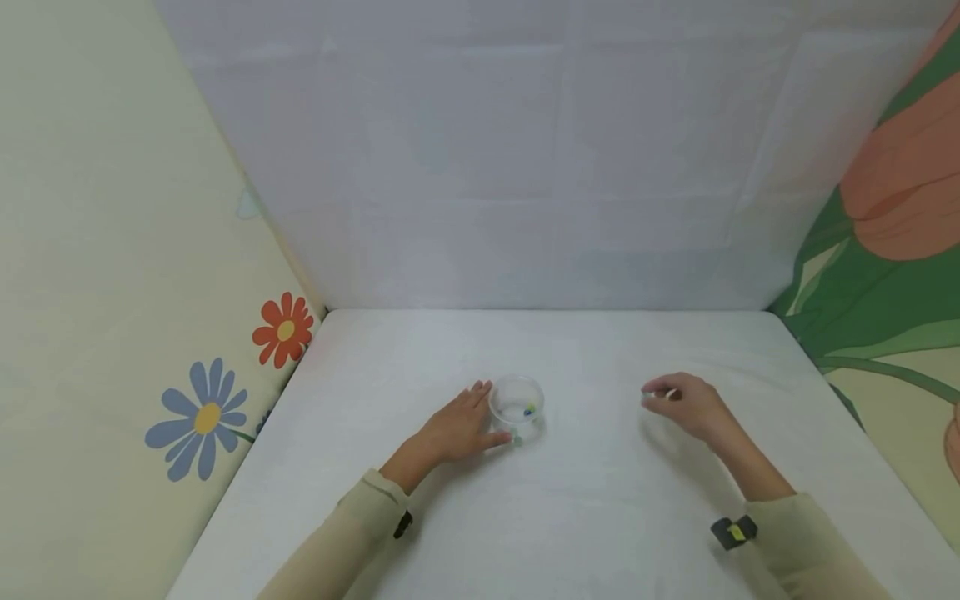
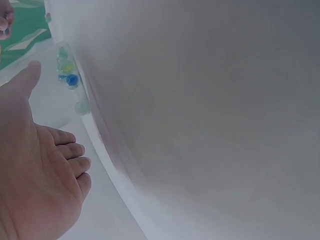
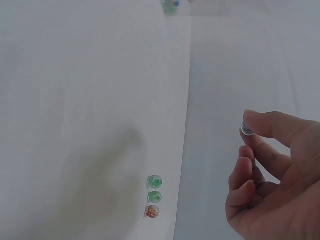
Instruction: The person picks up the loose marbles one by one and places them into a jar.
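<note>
My left hand (image 1: 463, 425) rests with straight fingers against the left side of a clear round plastic tub (image 1: 501, 408), thumb near its front. Several glass marbles lie inside the tub, among them a blue one (image 2: 72, 80), a yellowish one (image 2: 67, 66) and a pale green one (image 2: 81, 107). Off to the tub's right, above the cloth, my right hand (image 1: 688, 404) pinches a clear glass marble (image 3: 247, 129) between thumb and index finger; the other fingers are curled.
Two green marbles (image 3: 155, 181) and an orange one (image 3: 152, 211) sit in a row on the white cloth (image 1: 592, 517), seen in the right wrist view. A white cloth backdrop (image 1: 525, 167) rises behind the table, with flower-patterned cloths (image 1: 206, 417) at both sides.
</note>
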`<move>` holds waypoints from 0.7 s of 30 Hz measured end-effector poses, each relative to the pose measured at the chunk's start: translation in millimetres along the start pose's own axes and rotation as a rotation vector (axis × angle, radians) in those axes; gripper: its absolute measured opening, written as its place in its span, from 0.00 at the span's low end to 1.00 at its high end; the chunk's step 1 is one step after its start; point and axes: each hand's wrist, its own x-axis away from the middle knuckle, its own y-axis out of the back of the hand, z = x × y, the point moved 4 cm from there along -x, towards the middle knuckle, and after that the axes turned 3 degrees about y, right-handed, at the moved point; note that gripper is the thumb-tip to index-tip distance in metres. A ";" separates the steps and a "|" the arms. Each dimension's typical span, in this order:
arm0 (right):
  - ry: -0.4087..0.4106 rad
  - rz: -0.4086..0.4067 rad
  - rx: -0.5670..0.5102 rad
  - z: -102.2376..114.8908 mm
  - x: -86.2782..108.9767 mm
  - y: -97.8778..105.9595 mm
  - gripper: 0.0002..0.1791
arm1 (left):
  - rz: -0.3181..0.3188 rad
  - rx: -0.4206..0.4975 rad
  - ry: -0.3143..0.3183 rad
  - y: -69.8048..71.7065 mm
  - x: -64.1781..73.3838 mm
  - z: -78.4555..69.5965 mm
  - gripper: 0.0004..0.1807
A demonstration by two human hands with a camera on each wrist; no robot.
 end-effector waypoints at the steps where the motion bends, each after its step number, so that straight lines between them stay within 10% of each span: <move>1: -0.001 0.000 -0.001 1.1 0.1 -0.6 0.18 | -0.002 0.005 -0.001 0.7 0.5 -0.5 0.54; 21: 0.051 -0.001 0.013 39.5 -9.7 -19.4 0.14 | -0.015 0.015 -0.001 1.4 2.6 0.0 0.53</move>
